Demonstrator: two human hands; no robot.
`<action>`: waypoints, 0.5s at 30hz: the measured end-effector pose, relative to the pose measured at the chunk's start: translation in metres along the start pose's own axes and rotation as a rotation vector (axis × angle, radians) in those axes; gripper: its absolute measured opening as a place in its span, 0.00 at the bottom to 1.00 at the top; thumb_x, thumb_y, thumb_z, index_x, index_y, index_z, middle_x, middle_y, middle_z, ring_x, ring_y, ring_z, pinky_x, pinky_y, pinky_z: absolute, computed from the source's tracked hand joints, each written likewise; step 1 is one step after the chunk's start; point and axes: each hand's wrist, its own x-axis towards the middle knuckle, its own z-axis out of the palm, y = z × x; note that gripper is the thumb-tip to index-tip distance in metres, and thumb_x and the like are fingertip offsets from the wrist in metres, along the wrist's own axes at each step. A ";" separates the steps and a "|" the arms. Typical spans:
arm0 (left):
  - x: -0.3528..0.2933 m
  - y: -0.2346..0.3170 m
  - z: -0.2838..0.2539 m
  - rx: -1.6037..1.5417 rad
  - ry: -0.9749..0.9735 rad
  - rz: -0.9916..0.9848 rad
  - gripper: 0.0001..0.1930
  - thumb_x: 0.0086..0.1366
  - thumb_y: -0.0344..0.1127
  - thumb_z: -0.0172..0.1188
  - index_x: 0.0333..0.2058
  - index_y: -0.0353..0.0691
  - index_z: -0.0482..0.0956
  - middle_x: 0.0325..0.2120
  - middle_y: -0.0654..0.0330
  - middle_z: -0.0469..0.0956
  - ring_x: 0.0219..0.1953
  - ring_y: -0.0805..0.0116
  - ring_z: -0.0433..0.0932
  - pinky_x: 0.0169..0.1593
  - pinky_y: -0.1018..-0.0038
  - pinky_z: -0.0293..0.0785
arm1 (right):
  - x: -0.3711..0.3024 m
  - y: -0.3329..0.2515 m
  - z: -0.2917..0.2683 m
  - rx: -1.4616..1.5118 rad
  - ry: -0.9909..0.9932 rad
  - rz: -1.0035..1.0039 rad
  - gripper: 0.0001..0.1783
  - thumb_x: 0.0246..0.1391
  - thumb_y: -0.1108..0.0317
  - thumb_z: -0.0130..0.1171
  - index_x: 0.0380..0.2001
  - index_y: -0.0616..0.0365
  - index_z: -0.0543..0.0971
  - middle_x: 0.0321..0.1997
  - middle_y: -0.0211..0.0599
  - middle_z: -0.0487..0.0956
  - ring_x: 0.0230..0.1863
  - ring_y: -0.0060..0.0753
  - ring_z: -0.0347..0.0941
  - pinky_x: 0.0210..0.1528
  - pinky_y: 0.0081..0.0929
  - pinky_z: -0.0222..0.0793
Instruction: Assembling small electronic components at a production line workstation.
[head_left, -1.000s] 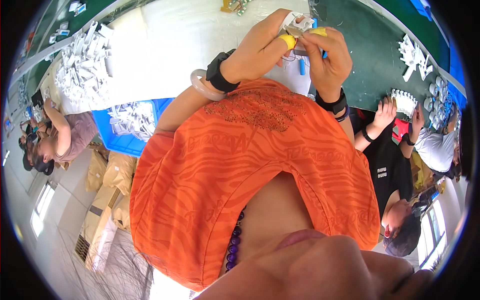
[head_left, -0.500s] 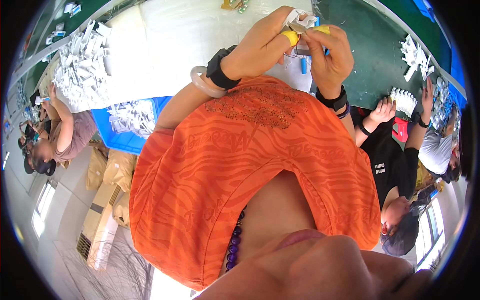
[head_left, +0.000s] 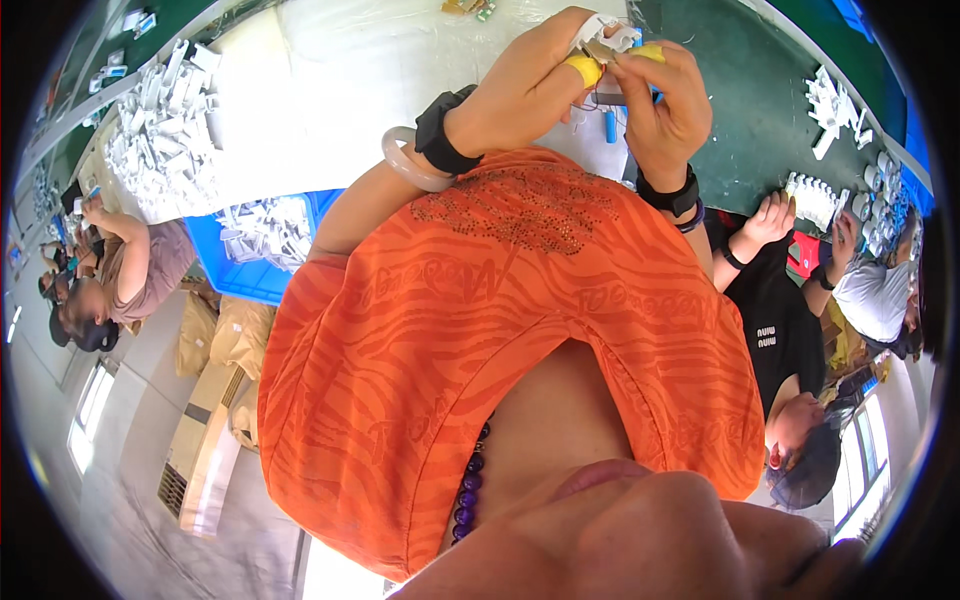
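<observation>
Close together at the top of the view, both my hands work on one small white plastic part (head_left: 614, 36). My left hand (head_left: 530, 85), with a yellow finger cover on its thumb, is closed on the part's left side. My right hand (head_left: 672, 100), also with a yellow finger cover, pinches at the part from the right. A small tan or metallic piece (head_left: 600, 50) sits between the fingertips, too small to name. Thin dark red wires hang below them. Just under the fingers is a small blue cylinder (head_left: 611, 126); whether it is attached cannot be told.
A heap of white plastic parts (head_left: 165, 135) lies on the table at left, above a blue bin (head_left: 250, 275) holding similar pieces. More white parts (head_left: 830, 112) lie on the green surface at right. There, a co-worker's hand (head_left: 770, 218) holds a white row of pieces (head_left: 815, 200).
My hands have shifted only slightly and still grip the white part. At right, the co-worker's other hand has come down closer to the white row of pieces.
</observation>
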 end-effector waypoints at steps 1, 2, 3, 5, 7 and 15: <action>-0.001 -0.002 0.002 0.023 0.017 0.003 0.19 0.65 0.34 0.46 0.53 0.32 0.64 0.28 0.60 0.74 0.24 0.77 0.70 0.29 0.82 0.68 | 0.000 -0.001 -0.001 -0.002 0.002 0.007 0.10 0.41 0.77 0.64 0.31 0.54 0.82 0.29 0.33 0.77 0.35 0.35 0.71 0.41 0.29 0.66; -0.002 -0.004 0.006 0.047 0.034 0.006 0.20 0.64 0.31 0.43 0.54 0.32 0.63 0.27 0.61 0.72 0.24 0.78 0.70 0.28 0.82 0.68 | 0.000 -0.003 -0.001 -0.004 0.004 0.015 0.10 0.41 0.77 0.64 0.31 0.54 0.82 0.29 0.33 0.77 0.35 0.35 0.71 0.41 0.29 0.66; -0.004 -0.006 0.008 0.070 0.054 0.008 0.21 0.62 0.29 0.40 0.55 0.32 0.62 0.26 0.62 0.70 0.23 0.78 0.69 0.26 0.82 0.69 | -0.001 -0.004 -0.001 -0.005 0.003 0.023 0.10 0.41 0.77 0.64 0.31 0.54 0.82 0.29 0.33 0.77 0.34 0.35 0.71 0.41 0.29 0.66; -0.006 -0.012 0.005 0.061 0.010 0.069 0.21 0.64 0.31 0.42 0.56 0.34 0.62 0.26 0.63 0.70 0.22 0.79 0.68 0.26 0.83 0.67 | -0.001 -0.004 -0.001 -0.001 -0.005 0.014 0.10 0.41 0.77 0.64 0.30 0.54 0.81 0.29 0.33 0.77 0.34 0.36 0.70 0.41 0.29 0.66; -0.006 -0.013 0.006 0.063 0.009 0.099 0.21 0.66 0.32 0.44 0.57 0.36 0.62 0.25 0.64 0.70 0.22 0.81 0.67 0.26 0.84 0.66 | 0.000 -0.004 -0.002 -0.004 -0.012 0.003 0.10 0.41 0.77 0.64 0.31 0.54 0.81 0.29 0.32 0.77 0.34 0.36 0.70 0.42 0.30 0.66; -0.006 -0.015 0.011 0.148 0.075 0.088 0.18 0.69 0.31 0.43 0.57 0.41 0.65 0.20 0.67 0.67 0.20 0.83 0.66 0.24 0.85 0.65 | 0.003 -0.006 -0.003 -0.013 -0.043 -0.013 0.10 0.42 0.77 0.64 0.31 0.54 0.81 0.30 0.30 0.78 0.34 0.36 0.69 0.46 0.33 0.66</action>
